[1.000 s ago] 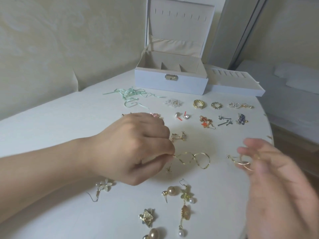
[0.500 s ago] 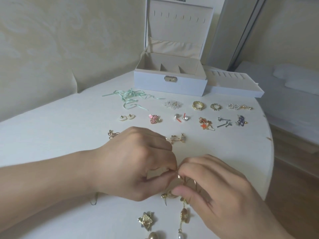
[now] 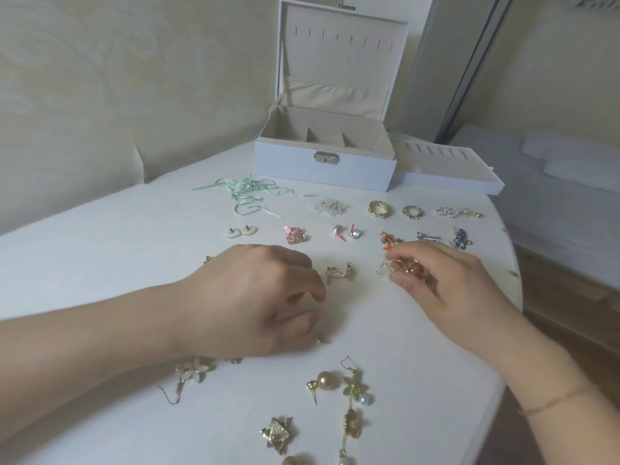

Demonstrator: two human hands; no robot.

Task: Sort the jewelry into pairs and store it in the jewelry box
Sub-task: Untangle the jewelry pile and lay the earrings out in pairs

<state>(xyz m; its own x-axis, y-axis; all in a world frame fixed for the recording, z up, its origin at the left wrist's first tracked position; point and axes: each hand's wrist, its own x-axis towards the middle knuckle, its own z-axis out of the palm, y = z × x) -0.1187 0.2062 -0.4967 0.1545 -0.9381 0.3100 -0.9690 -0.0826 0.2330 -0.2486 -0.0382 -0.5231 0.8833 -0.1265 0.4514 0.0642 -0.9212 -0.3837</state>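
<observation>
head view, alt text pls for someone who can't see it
Two bare hands sort earrings on a white table: the right hand sets down gold wire earrings, the left hand rests lower. Paired earrings line up before an open white jewelry box.

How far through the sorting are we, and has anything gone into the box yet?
Done: two rows of pairs lie behind the hands, such as the cream studs and gold rings. In hand: the right hand is setting gold wire earrings down in a third row; the left hand rests over a small gold piece. Left: the near loose earrings are unpaired, and the open jewelry box shows nothing inside.
</observation>
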